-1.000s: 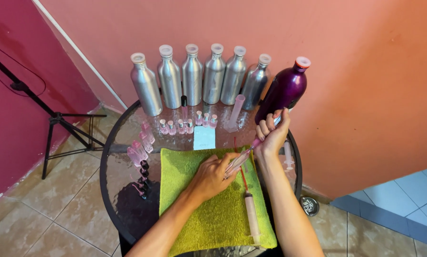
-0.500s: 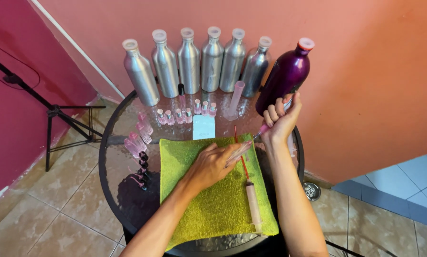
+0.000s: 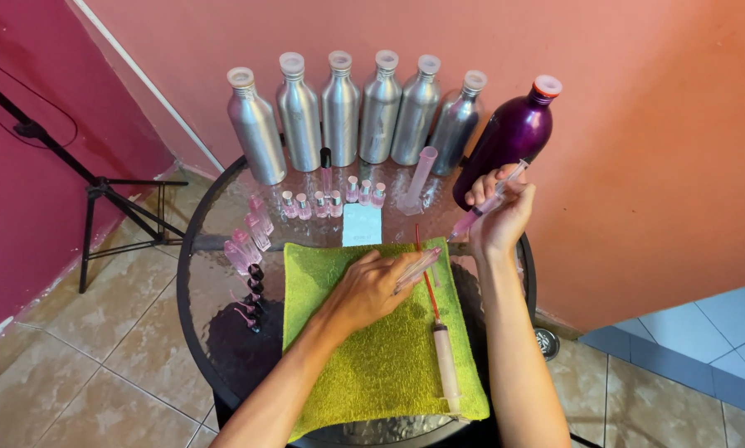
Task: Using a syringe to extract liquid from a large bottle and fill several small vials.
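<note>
Salmon wall behind, round glass table (image 3: 198, 274) w/ green towel (image 3: 372, 348) on it. Left hand (image 3: 372, 286) rests on towel, fingers pinching a small pink vial (image 3: 418, 267). Right hand (image 3: 501, 216), raised nr the purple bottle (image 3: 509, 137), fingers closed round a pink syringe (image 3: 489, 203). Six silver bottles (image 3: 339, 108) at back.

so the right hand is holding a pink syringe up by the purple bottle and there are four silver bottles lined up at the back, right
Not quite: the head view shows six silver bottles lined up at the back, not four. The rest holds: the right hand holds a pink syringe up by the purple bottle.
</note>
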